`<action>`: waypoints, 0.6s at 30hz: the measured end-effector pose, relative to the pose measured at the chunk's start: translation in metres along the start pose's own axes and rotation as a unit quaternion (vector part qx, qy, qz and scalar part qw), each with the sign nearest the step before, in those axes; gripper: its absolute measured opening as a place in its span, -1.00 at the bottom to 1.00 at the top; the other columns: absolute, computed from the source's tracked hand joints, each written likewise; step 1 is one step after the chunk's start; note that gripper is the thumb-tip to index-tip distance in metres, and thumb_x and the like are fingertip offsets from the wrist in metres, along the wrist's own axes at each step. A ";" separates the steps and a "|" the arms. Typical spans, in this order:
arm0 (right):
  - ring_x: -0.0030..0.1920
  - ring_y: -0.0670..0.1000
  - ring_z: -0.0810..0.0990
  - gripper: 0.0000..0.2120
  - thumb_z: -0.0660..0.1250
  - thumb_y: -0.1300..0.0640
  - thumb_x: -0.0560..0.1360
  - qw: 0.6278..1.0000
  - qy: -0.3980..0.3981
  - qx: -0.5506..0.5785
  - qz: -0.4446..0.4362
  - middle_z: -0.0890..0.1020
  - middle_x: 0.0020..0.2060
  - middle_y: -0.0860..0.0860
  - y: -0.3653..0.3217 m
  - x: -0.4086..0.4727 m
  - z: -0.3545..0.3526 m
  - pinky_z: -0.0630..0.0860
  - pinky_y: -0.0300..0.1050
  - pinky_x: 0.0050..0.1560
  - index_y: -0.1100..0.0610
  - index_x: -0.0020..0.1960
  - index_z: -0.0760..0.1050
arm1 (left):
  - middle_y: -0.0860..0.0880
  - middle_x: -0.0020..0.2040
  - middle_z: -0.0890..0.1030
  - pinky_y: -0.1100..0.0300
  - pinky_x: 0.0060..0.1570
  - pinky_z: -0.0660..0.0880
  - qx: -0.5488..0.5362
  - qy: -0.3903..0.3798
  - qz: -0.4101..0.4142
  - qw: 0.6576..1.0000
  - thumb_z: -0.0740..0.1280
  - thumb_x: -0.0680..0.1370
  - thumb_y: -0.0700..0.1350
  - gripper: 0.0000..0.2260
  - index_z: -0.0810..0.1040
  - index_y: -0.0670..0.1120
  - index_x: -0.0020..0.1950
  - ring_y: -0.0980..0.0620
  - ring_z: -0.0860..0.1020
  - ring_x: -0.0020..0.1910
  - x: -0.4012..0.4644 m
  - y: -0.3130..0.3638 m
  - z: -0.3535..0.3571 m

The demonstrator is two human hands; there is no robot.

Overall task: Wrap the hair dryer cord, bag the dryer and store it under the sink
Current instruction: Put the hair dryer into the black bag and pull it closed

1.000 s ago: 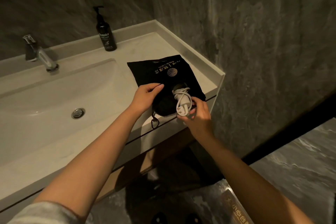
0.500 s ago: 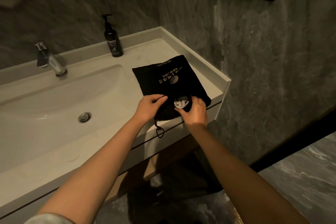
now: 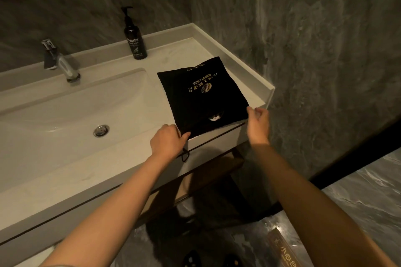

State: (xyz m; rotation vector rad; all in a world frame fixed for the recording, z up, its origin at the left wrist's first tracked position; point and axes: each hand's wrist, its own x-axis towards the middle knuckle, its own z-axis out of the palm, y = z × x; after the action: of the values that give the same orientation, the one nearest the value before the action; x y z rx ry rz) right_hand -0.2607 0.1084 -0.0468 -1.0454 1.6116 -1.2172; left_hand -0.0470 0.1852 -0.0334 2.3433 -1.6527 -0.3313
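A black drawstring bag [image 3: 201, 91] with gold lettering lies flat on the right end of the pale counter [image 3: 249, 84], its mouth at the front edge. A sliver of the white cord [image 3: 214, 117] shows in the mouth; the dryer itself is hidden inside. My left hand [image 3: 168, 142] pinches the mouth's left corner, with a loop of the black drawstring [image 3: 184, 156] hanging below it. At the right corner of the mouth, my right hand [image 3: 258, 124] has its fingers curled; what it pinches is too small to make out.
A white basin [image 3: 71, 115] with a chrome drain and a tap [image 3: 59, 62] fills the counter's left. A black pump bottle [image 3: 135, 40] stands at the back. Grey stone walls close in behind and to the right. A dark opening under the counter [image 3: 208, 188] shows below the front edge.
The white cord bundle that my right hand held at the bag's mouth has gone inside. Both hands have moved apart to the two corners of the mouth, which has narrowed.
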 end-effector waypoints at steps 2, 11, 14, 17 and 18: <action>-0.19 0.05 0.56 -0.55 0.25 -0.08 0.53 0.992 -0.062 0.066 0.089 0.60 -0.01 0.19 -0.005 0.008 0.005 0.48 -0.15 -0.31 0.24 0.25 0.40 | -0.09 -0.25 0.49 0.15 -0.30 0.31 -0.047 -0.032 0.018 0.998 0.25 0.58 0.02 -0.74 0.45 -0.14 -0.19 -0.08 0.49 -0.23 0.002 0.004 -0.001; -0.45 -0.05 0.50 -0.88 0.27 0.23 0.52 0.990 -0.085 0.101 0.049 0.53 -0.41 0.08 -0.053 0.016 0.016 0.48 -0.31 -0.49 0.26 0.01 0.49 | -0.01 -0.49 0.33 0.30 -0.60 0.21 -0.518 -0.041 -0.060 0.853 0.15 0.63 -0.18 -0.75 0.36 -0.07 -0.26 0.14 0.27 -0.62 0.017 0.021 -0.047; -0.49 -0.07 0.47 -0.90 0.27 0.27 0.50 0.985 -0.090 0.149 0.020 0.51 -0.42 0.10 -0.084 0.019 0.016 0.43 -0.31 -0.55 0.27 0.00 0.48 | 0.04 -0.53 0.32 0.34 -0.62 0.11 -0.562 -0.008 -0.052 0.825 0.17 0.62 -0.18 -0.74 0.37 -0.04 -0.28 0.18 0.23 -0.64 0.036 0.023 -0.075; -0.50 -0.06 0.45 -0.96 0.25 0.31 0.49 0.980 -0.117 0.163 -0.010 0.48 -0.43 0.11 -0.119 0.026 0.017 0.41 -0.30 -0.57 0.24 -0.13 0.46 | 0.12 -0.57 0.33 0.34 -0.63 0.15 -0.586 0.018 -0.038 0.809 0.17 0.62 -0.16 -0.78 0.42 -0.01 -0.23 0.20 0.24 -0.62 0.058 0.022 -0.104; -0.51 -0.06 0.45 -0.92 0.24 0.31 0.49 0.979 -0.122 0.159 -0.020 0.47 -0.45 0.10 -0.131 0.030 0.019 0.42 -0.30 -0.56 0.21 -0.18 0.45 | 0.12 -0.57 0.32 0.35 -0.63 0.15 -0.595 0.024 -0.035 0.803 0.17 0.62 -0.15 -0.79 0.43 -0.01 -0.21 0.20 0.23 -0.61 0.065 0.022 -0.113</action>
State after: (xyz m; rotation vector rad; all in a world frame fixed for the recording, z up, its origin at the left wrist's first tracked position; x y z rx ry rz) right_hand -0.2349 0.0512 0.0739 -0.9809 1.1685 -1.2699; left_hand -0.0084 0.1248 0.0779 1.3810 -0.8300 -0.9633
